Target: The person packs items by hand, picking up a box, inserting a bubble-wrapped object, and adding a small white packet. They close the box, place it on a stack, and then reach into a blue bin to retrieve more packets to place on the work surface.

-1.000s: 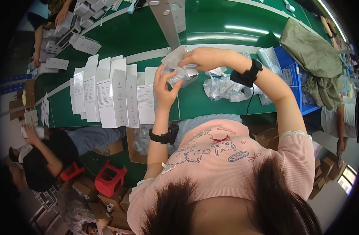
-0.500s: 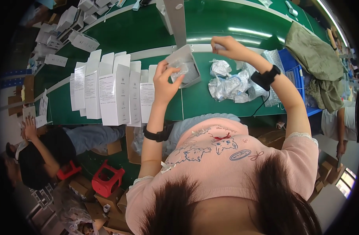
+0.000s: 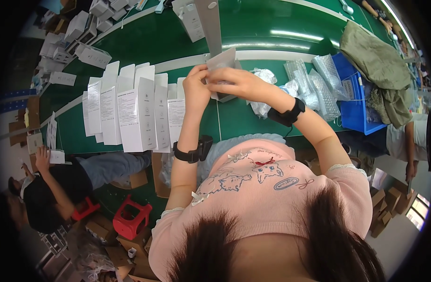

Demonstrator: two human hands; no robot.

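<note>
A white open box (image 3: 223, 61) stands on the green bench in front of me, its flap raised. My left hand (image 3: 196, 90) is at the box's left side, fingers curled against it. Reaching across the opening, my right hand (image 3: 236, 83) has its fingers bent toward my left fingertips. What lies between the fingers, and the inside of the box, are hidden behind my right hand. Just right of the box are crumpled clear plastic packets (image 3: 261, 109), partly covered by my right wrist. Several tall white boxes (image 3: 135, 115) with flaps up stand in a row at the left.
Bubble-wrap pouches (image 3: 324, 94) lie beside a blue crate (image 3: 359, 110) at the right, with olive cloth (image 3: 373, 56) over it. A metal post (image 3: 209, 28) rises behind the box. Another white box (image 3: 189, 21) stands beyond it. A co-worker (image 3: 51, 192) is at the left, near red stools (image 3: 132, 217).
My right hand has come left and down from above the packets to the box, meeting my left hand. The white box beyond the post has come further into view.
</note>
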